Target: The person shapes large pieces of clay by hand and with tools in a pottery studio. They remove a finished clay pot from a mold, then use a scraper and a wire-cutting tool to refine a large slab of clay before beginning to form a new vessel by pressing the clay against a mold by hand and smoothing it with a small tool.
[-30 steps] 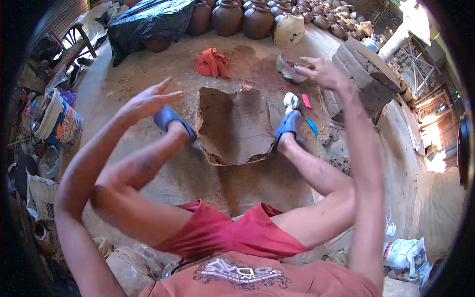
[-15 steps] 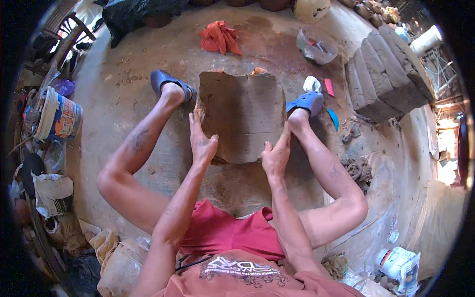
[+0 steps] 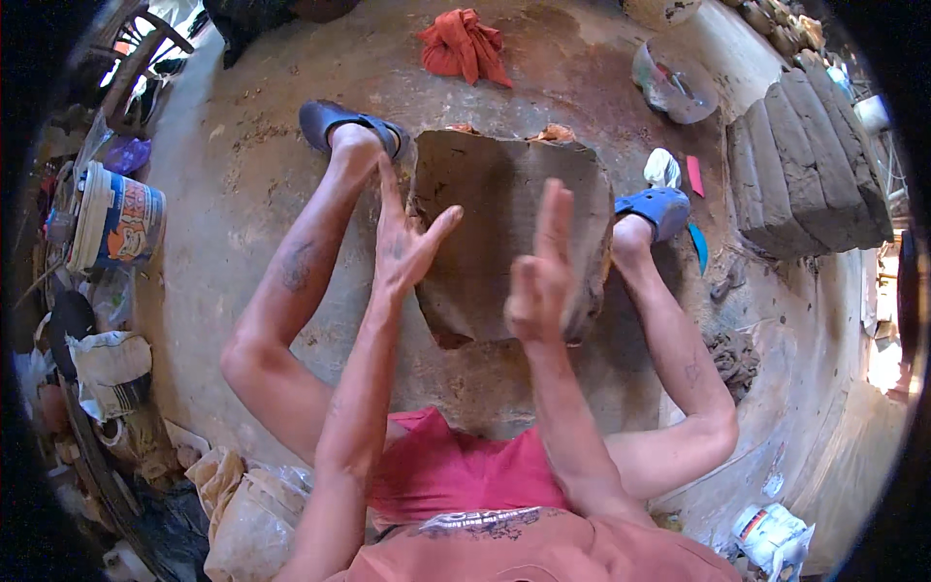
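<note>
A squarish grey-brown clay block (image 3: 490, 209) with ragged edges lies on the floor between my feet. My left hand (image 3: 401, 247) is at its left side, fingers stretched out and thumb spread over the near-left edge. Whether the palm presses on the clay I cannot tell. Over the block's right part is my right hand (image 3: 540, 286), slightly blurred, fingers straight and pointing away from me, with nothing in it. Reddish-brown bits (image 3: 553, 133) show at the far edge of the block.
Blue clogs (image 3: 656, 211) are on my feet, either side of the block. Beyond lie a red cloth (image 3: 464, 48) and a clear bowl (image 3: 676, 82). Large stacked clay slabs (image 3: 805, 165) stand at the right, near a pink strip (image 3: 694, 177) and a teal piece (image 3: 698, 248). A bucket (image 3: 121, 218) is at left.
My right hand has left the block's right edge and moved inward over its top. My left thumb has spread wider. The whole view has shifted a little, moving the scene rightward.
</note>
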`<state>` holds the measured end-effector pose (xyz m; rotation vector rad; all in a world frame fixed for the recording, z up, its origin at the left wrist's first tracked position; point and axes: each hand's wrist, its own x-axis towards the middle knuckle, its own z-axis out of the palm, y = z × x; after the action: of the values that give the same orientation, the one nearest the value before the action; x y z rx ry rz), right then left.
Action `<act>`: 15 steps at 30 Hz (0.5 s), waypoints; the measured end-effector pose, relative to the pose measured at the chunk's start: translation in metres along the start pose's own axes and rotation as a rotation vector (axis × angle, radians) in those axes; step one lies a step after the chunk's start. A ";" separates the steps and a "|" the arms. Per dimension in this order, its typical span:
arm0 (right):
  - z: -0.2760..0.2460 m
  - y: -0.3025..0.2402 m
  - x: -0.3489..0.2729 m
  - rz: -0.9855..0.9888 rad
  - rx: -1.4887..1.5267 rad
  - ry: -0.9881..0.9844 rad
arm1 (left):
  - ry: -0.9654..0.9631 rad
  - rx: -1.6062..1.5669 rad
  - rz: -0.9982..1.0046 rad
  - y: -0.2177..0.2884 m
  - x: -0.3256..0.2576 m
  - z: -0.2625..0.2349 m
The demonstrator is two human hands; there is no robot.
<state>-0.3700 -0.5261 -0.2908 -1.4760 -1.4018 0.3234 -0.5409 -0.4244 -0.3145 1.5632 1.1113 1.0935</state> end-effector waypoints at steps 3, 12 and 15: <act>0.064 0.058 -0.013 -0.020 0.006 -0.094 | -0.040 0.224 0.142 -0.027 0.040 0.015; 0.099 0.076 0.033 -0.018 0.163 -0.012 | -0.031 -0.112 -0.129 -0.043 0.038 0.012; 0.117 0.102 0.028 -0.014 -0.021 -0.147 | 0.001 -0.085 0.089 -0.037 0.059 0.015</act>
<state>-0.3930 -0.4253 -0.4097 -1.4833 -1.5351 0.4164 -0.5211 -0.3632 -0.3447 1.5579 0.9907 1.1860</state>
